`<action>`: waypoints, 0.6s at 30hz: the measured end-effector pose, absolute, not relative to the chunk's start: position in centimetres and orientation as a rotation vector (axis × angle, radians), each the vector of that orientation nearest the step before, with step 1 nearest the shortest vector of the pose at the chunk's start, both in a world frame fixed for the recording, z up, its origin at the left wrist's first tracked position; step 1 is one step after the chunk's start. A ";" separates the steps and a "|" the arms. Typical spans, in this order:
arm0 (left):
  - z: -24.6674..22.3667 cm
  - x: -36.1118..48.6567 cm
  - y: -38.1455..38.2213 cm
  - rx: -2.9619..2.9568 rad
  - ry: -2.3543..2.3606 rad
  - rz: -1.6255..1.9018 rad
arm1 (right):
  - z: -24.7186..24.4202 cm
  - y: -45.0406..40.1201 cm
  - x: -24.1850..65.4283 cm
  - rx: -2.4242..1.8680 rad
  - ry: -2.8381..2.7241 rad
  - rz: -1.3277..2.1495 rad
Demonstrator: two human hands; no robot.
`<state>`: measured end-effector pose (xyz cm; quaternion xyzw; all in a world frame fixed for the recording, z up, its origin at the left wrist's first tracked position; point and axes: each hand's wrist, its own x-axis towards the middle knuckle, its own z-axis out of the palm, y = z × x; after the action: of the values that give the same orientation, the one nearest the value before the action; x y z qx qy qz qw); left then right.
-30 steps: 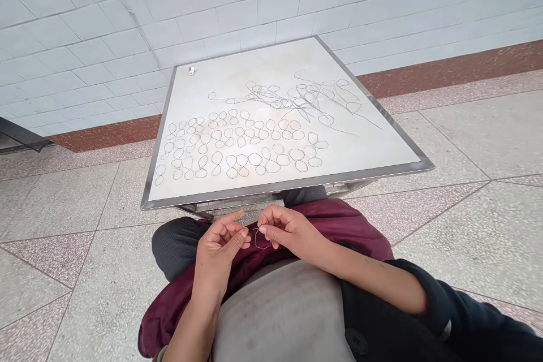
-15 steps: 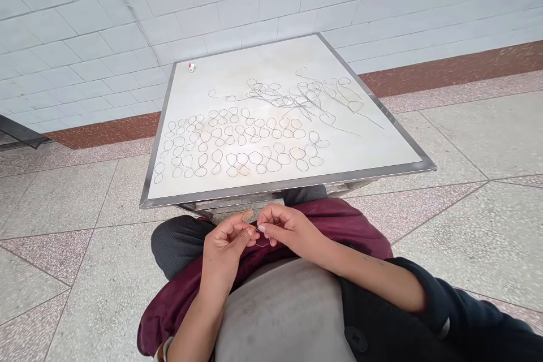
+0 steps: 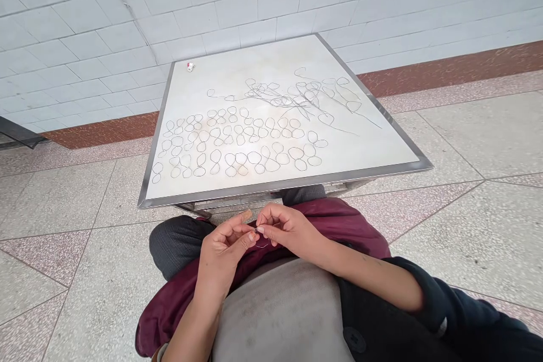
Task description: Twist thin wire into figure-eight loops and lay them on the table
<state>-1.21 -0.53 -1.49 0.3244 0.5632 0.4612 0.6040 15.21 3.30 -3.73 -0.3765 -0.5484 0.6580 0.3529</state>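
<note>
Apparently much of the work is done, with one piece in progress: both hands meet above the person's lap, just off the near edge of the table [image 3: 365, 153]. The left hand [image 3: 224, 240] pinches a thin wire [image 3: 263, 246] between thumb and forefinger, its other fingers loosely curled; the right hand [image 3: 288, 232] pinches it too, thumb against forefinger, fingertips almost touching the left's. A curve of the wire hangs below them; the exact join is too small to make out. On the table's near left and middle, many double loops [image 3: 215, 163] lie in rough rows and look finished. Farther back and to the right, a tangle of long wires [image 3: 297, 103], many with a single loop and a straight tail, seems to be what is left; their number cannot be told.
</note>
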 end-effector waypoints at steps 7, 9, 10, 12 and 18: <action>-1.8 -1.0 -0.5 0.756 1.334 1.059 | -4.3 3.1 15.2 -0.972 -1.487 1.648; -2.0 -1.0 -0.5 0.764 1.318 1.063 | -4.4 3.1 15.2 -0.969 -1.506 1.613; -2.1 -0.9 -0.5 0.764 1.317 1.068 | -4.5 3.0 15.2 -0.966 -1.510 1.608; -2.2 -0.9 -0.5 0.762 1.328 1.083 | -4.6 3.0 15.2 -0.953 -1.516 1.615; -2.1 -0.6 -0.4 0.716 1.315 1.125 | -5.1 3.1 15.5 -0.949 -1.581 1.565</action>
<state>-0.58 -0.40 -2.10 0.3081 0.5657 0.4836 0.5926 15.46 3.06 -5.06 -0.3670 -0.6116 0.6052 0.3536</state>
